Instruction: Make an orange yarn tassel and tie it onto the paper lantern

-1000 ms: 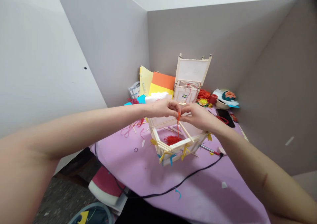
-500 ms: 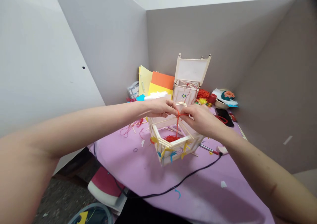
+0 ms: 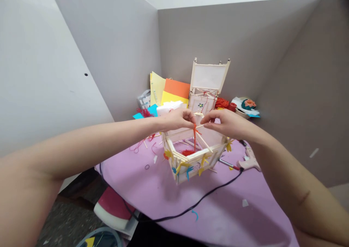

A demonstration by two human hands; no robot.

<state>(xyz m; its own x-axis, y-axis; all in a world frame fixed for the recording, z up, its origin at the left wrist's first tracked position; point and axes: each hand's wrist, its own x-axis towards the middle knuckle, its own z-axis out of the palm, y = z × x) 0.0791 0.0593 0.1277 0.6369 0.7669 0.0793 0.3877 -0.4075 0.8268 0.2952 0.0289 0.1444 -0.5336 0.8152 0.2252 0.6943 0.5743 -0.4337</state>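
Over a box built of wooden sticks (image 3: 178, 157), my left hand (image 3: 178, 119) pinches red yarn (image 3: 195, 138) between thumb and fingertips. The strand hangs down into the box, where more red yarn (image 3: 187, 152) lies. Thin wooden sticks cross above the opening, close to the knot. My right hand (image 3: 227, 122) is just right of the yarn, with its thumb and index finger slightly apart near the end of a stick. No yarn shows between those fingers. Yellow and blue paper shapes (image 3: 189, 172) decorate the box's near sides.
Behind stands a smaller stick box (image 3: 203, 102) with its lid raised. Coloured paper (image 3: 177, 87), red yarn balls (image 3: 221, 103) and a bowl (image 3: 242, 113) are around it. A glue gun (image 3: 249, 161) lies at right; its black cable (image 3: 201, 201) crosses the purple tabletop (image 3: 234, 218).
My right hand has let go of the red yarn and moved slightly right, its fingers parting. My left hand keeps its pinch. The view has shifted a little.
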